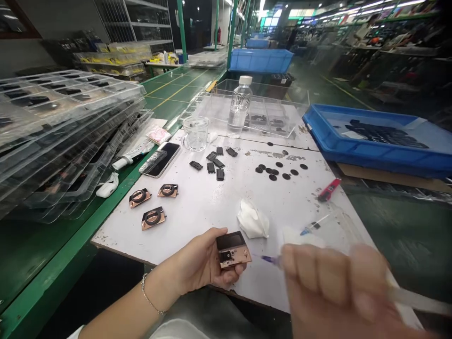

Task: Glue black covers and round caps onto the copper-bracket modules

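The fingers of the left hand (203,263) are closed on the edges of a flat copper-coloured plate with a glossy black rectangular part (234,252), which is above the near edge of the worn white table (197,212). The fingers of the right hand (335,282) are folded together around a slim tool with a purple tip (270,260); this hand is blurred, and the tip points to the plate. Behind the plate there is a crumpled soft white tissue (252,219). On the left side lie three copper-coloured pieces with black rings (153,217), shiny and angular. Farther away are small black rectangular parts (220,174) and thin, round, matt black discs (286,176). A smooth clear mug (196,134) stands near a transparent bottle with a white cap (239,110). The bottle carries dark writing, but I cannot read it.
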Action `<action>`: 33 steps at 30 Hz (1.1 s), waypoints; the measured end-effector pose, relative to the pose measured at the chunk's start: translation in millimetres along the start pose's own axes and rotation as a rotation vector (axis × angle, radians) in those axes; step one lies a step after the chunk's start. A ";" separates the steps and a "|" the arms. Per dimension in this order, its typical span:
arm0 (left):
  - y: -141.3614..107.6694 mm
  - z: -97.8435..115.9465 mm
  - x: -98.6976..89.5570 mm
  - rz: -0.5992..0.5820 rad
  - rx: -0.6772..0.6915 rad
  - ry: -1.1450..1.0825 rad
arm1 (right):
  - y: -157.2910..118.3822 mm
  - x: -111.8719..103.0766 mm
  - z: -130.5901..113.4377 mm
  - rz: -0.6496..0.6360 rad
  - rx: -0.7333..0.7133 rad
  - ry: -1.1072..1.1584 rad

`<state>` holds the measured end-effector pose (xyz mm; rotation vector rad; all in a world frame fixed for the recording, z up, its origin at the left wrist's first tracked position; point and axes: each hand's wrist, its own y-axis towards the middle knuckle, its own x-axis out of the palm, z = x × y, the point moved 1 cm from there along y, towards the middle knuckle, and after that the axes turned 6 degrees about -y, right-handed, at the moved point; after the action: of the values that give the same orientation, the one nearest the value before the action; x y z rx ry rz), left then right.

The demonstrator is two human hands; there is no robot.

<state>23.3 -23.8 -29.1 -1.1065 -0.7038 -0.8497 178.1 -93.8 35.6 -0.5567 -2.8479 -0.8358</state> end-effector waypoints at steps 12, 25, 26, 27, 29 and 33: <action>2.4 -5.1 -5.1 -0.110 -0.042 -0.082 | 11.4 29.5 33.2 -0.138 0.410 0.517; 1.6 -4.6 -7.2 -0.127 -0.063 -0.076 | 7.7 27.7 38.3 -0.063 0.459 0.522; 2.0 -5.1 -7.9 -0.124 -0.063 -0.078 | 7.9 28.2 38.4 -0.068 0.460 0.522; 2.3 -5.6 -8.5 -0.123 -0.061 -0.085 | 8.3 28.9 38.5 -0.069 0.458 0.520; 2.9 -6.3 -8.9 -0.128 -0.060 -0.099 | 9.5 31.0 38.7 -0.063 0.452 0.508; 3.0 -6.2 -7.5 -0.127 -0.045 -0.131 | 6.1 31.6 35.8 -0.053 0.426 0.461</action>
<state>22.5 -27.4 -38.6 -1.1755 -0.8750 -0.9105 150.7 -59.7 15.4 -0.1985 -2.5028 -0.2882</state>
